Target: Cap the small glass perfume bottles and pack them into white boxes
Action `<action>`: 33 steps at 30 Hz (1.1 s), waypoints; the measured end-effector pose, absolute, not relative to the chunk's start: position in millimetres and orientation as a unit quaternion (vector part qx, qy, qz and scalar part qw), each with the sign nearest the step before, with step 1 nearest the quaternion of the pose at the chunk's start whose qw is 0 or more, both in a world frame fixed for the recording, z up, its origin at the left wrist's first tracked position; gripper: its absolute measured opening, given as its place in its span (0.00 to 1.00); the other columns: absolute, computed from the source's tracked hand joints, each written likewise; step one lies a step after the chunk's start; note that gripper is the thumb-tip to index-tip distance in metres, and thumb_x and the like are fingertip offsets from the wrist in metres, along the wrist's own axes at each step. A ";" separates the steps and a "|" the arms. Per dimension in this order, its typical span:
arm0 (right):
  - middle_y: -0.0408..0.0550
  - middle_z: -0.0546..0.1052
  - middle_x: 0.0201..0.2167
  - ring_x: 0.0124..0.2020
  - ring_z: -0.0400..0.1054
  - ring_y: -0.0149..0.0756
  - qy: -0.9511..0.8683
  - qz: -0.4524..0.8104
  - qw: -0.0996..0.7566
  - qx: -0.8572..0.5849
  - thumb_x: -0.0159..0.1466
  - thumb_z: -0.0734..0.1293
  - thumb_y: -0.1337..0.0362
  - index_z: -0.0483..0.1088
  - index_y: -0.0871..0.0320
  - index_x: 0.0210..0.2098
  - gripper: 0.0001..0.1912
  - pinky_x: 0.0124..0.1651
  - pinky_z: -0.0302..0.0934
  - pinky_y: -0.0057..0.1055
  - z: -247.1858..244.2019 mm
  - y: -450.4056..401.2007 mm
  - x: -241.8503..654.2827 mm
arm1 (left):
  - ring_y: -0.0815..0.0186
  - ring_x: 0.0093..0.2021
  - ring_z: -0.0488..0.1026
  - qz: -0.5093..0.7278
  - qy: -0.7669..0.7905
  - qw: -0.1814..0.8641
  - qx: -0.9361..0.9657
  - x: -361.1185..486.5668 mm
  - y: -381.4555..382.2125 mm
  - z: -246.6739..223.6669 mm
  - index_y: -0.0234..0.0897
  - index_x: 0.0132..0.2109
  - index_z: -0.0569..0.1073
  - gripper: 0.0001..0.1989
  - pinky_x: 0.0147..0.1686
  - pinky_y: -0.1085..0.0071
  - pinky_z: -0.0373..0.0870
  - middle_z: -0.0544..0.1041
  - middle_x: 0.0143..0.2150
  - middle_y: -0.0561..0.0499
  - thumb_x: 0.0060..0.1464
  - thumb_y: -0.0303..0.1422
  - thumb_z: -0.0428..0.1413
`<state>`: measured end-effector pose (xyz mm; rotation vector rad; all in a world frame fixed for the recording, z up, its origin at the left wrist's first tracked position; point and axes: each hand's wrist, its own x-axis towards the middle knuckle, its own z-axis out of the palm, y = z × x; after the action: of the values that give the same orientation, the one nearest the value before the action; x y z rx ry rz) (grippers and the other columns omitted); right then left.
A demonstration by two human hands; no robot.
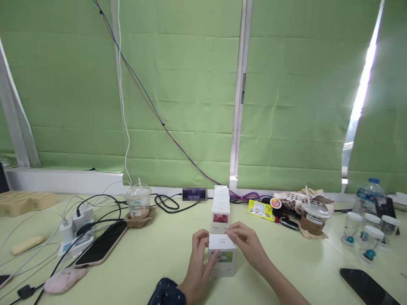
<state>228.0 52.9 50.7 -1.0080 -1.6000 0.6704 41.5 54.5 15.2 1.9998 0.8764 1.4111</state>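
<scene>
A small white box (221,270) with a green picture on its front stands upright on the table, closest to me. My left hand (201,258) grips its left side, with the thumb across the front and the fingers bent at the upper left edge. At the top right rear corner of the same box, the fingers of my right hand (244,239) are pinched together; their tips are partly hidden. Directly behind stands a row of several similar white boxes (221,208), the front one bearing a red picture.
To the left lie a phone (103,245), a power strip (76,243) with tangled cables and a pink pouch (65,279). A plastic cup (139,201) stands behind. On the right are another cup (314,218), several small lidded jars (370,245), a water bottle (370,195) and a black phone (367,286).
</scene>
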 end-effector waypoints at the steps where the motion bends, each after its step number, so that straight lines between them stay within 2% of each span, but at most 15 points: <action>1: 0.52 0.75 0.32 0.34 0.70 0.40 -0.667 0.294 0.534 -0.428 0.59 0.64 0.45 0.79 0.57 0.29 0.23 0.32 0.63 0.31 49.5 53.7 227.9 | 0.55 0.52 0.64 0.521 0.323 0.258 0.746 40.7 55.4 14.6 0.39 0.44 0.71 0.09 0.53 0.62 0.63 0.65 0.47 0.44 0.58 0.35 0.52; 9: 0.51 0.77 0.30 0.33 0.69 0.40 -0.637 0.368 0.529 -0.423 0.55 0.67 0.45 0.79 0.58 0.25 0.22 0.35 0.62 0.33 48.7 55.2 229.2 | 0.56 0.48 0.67 0.515 0.321 0.224 0.763 39.9 56.8 16.3 0.39 0.42 0.71 0.07 0.49 0.64 0.65 0.68 0.44 0.45 0.58 0.34 0.52; 18: 0.50 0.77 0.30 0.31 0.68 0.38 -0.616 0.411 0.529 -0.414 0.55 0.69 0.49 0.80 0.58 0.28 0.18 0.34 0.60 0.32 50.3 53.2 229.3 | 0.56 0.47 0.67 0.527 0.333 0.208 0.754 39.4 58.1 14.1 0.39 0.41 0.71 0.05 0.48 0.63 0.66 0.67 0.43 0.46 0.57 0.34 0.53; 27: 0.49 0.78 0.29 0.30 0.67 0.38 -0.570 0.447 0.542 -0.426 0.52 0.71 0.50 0.80 0.60 0.27 0.17 0.34 0.60 0.31 46.4 54.5 226.5 | 0.59 0.45 0.66 0.542 0.327 0.203 0.747 40.5 64.3 3.8 0.39 0.40 0.66 0.04 0.44 0.64 0.67 0.65 0.42 0.48 0.58 0.32 0.53; 30: 0.49 0.78 0.27 0.30 0.67 0.38 -0.558 0.452 0.545 -0.433 0.51 0.72 0.51 0.79 0.61 0.25 0.17 0.34 0.59 0.31 45.5 54.9 225.6 | 0.59 0.44 0.66 0.564 0.318 0.201 0.735 41.0 67.5 -0.8 0.40 0.44 0.63 0.09 0.42 0.64 0.68 0.64 0.42 0.48 0.57 0.32 0.54; 33: 0.48 0.77 0.25 0.28 0.66 0.37 -0.551 0.454 0.546 -0.438 0.50 0.72 0.52 0.77 0.61 0.24 0.16 0.32 0.58 0.30 45.7 54.8 224.4 | 0.59 0.46 0.66 0.538 0.327 0.195 0.752 41.0 66.6 -1.4 0.41 0.53 0.63 0.16 0.45 0.62 0.68 0.63 0.47 0.46 0.58 0.32 0.53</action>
<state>224.4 54.8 45.7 -1.0394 -1.3072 1.0755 41.0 66.6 -1.4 2.1073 0.9159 1.5080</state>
